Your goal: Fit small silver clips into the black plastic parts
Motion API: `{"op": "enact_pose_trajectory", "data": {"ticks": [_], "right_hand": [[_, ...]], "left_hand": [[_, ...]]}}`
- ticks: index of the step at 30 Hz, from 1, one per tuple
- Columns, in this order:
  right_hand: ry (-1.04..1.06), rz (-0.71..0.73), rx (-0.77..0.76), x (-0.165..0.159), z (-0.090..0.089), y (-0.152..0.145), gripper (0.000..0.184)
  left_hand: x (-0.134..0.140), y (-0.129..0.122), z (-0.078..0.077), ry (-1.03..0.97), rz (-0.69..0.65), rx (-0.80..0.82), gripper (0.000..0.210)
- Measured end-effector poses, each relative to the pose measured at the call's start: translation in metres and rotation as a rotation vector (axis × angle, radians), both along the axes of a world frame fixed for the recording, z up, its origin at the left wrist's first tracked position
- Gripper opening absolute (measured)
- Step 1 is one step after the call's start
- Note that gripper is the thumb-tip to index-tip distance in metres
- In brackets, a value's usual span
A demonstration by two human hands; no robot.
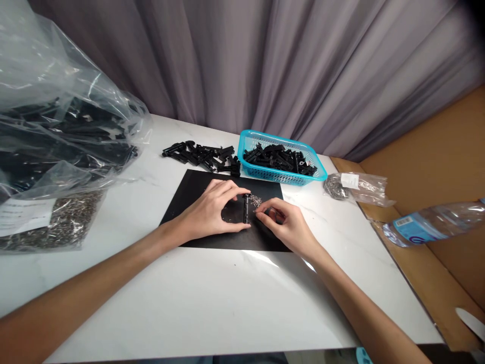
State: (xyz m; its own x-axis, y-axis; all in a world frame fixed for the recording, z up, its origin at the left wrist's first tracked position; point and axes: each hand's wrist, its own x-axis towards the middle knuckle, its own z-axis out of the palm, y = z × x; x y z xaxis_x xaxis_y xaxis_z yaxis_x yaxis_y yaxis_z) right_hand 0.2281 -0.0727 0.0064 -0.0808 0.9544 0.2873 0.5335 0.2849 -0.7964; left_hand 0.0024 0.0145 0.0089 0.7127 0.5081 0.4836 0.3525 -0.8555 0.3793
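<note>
White tabletop (212, 298), black mat (189, 189), blue basket (280, 176) of black parts (278, 155) behind, left hand (214, 210), right hand (288, 222) apart, its fingers (275, 203) drawn in, grip unclear, slim black part (246, 208) clamped endwise in left hand over mat, metal pieces (256, 200) piled alongside

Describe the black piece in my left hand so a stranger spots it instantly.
On the white table lies a black mat. Over it, your left hand grips a slim black piece between thumb and fingers, near metal bits. Unlike the loose black parts beyond, this one is held.
</note>
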Motion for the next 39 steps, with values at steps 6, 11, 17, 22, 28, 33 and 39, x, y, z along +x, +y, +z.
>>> {"op": "enact_pose_trajectory", "data": {"ticks": [6, 11, 17, 22, 28, 33, 39], "right_hand": [[-0.014, 0.037, 0.008, 0.001, -0.002, 0.001, 0.009], [0.045, 0.069, 0.007, -0.002, 0.001, -0.004, 0.008], [0.139, 0.106, -0.025, -0.006, 0.003, -0.007, 0.024], [0.060, 0.041, -0.013, -0.007, 0.001, -0.006, 0.009], [-0.058, 0.055, 0.058, -0.007, 0.005, -0.007, 0.011], [0.071, 0.059, -0.004, -0.010, 0.002, -0.005, 0.008], [0.154, 0.113, -0.063, -0.010, 0.000, -0.002, 0.006]], "left_hand": [[0.000, 0.000, -0.001, -0.007, -0.009, 0.050, 0.066], [-0.001, 0.000, -0.001, -0.016, -0.034, 0.143, 0.064], [-0.002, -0.001, 0.000, -0.032, -0.053, 0.171, 0.061], [-0.002, -0.001, 0.001, -0.036, -0.043, 0.200, 0.062], [-0.001, -0.002, 0.002, -0.016, -0.044, 0.229, 0.058], [-0.001, -0.002, 0.002, -0.018, -0.049, 0.248, 0.057], [0.000, -0.002, 0.001, -0.013, -0.064, 0.257, 0.057]]}}
